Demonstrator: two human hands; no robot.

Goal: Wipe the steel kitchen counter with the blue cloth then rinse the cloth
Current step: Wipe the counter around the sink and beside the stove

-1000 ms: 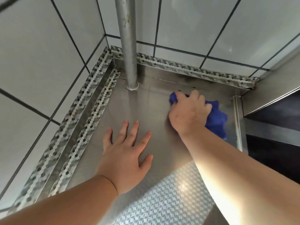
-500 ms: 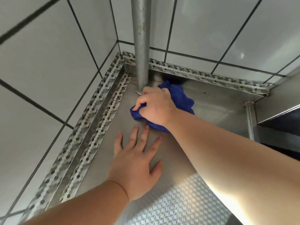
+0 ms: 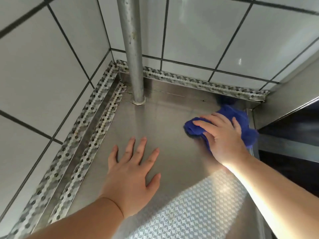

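Blue cloth is lying bunched at the far right of the steel counter, its far edge almost reaching the back upstand and its right side running to the counter's right edge. The right hand's fingers are lying nearly straight across the cloth's left half, pointing left, thumb tucked against the near fold; they are pressing down on it rather than curling round it. The right hand is covering the middle of the cloth, its forearm coming in from the near right with a bright patch of light across it.

Fingers of the left hand are spreading flat on bare steel, pointing far, thumb out to the right, holding nothing. The left hand is resting palm-down near the counter's middle, well apart from the cloth, forearm entering from the near left.

A steel pipe is standing upright at the far left corner, its foot meeting the counter. Hexagon-patterned trim strip is running along the left and far edges below white wall tiles with dark grout. A cube-patterned foil sheet is covering the near part of the counter. A dark recess is showing at the right.
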